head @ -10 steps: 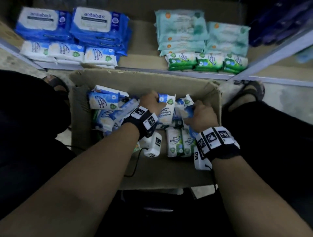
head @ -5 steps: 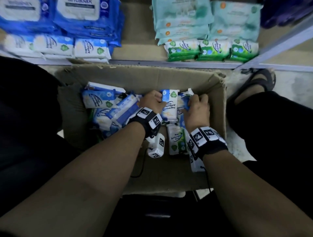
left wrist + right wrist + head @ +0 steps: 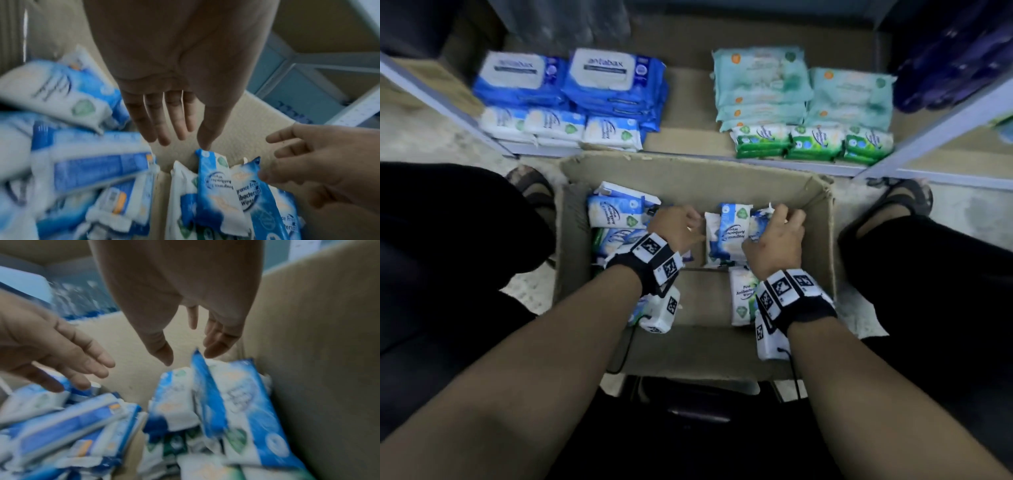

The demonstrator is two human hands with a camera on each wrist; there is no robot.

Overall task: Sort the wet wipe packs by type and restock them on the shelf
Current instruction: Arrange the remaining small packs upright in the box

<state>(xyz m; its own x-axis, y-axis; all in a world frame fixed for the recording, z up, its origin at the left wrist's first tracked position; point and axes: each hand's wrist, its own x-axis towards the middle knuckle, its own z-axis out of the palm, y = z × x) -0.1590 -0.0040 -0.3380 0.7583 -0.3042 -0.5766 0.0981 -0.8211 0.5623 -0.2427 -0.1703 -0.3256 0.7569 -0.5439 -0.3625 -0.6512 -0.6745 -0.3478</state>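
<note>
An open cardboard box [image 3: 688, 171] on the floor holds several small blue-and-white wet wipe packs. A few of them stand upright [image 3: 729, 233] near its far right corner. My left hand [image 3: 695, 222] is just left of them with straight fingers [image 3: 164, 129], the thumb tip touching one pack's top edge [image 3: 205, 151]. My right hand [image 3: 784, 214] hovers over the same group, thumb and fingers apart on either side of a pack's top edge [image 3: 197, 356]. Neither hand grips anything. A loose pile of blue packs [image 3: 616, 216] lies in the box's left half.
The low shelf [image 3: 685, 137] beyond the box carries blue Antabax packs [image 3: 599, 78], a row of small blue-white packs [image 3: 558, 126], teal packs [image 3: 763, 85] and green packs [image 3: 811, 142]. A white Pine pack [image 3: 743, 294] lies under my right wrist. My legs flank the box.
Both hands have loosened from the upright packs and their fingers have opened. The packs stay standing near the right corner. The head view has tipped up, showing more shelf.
</note>
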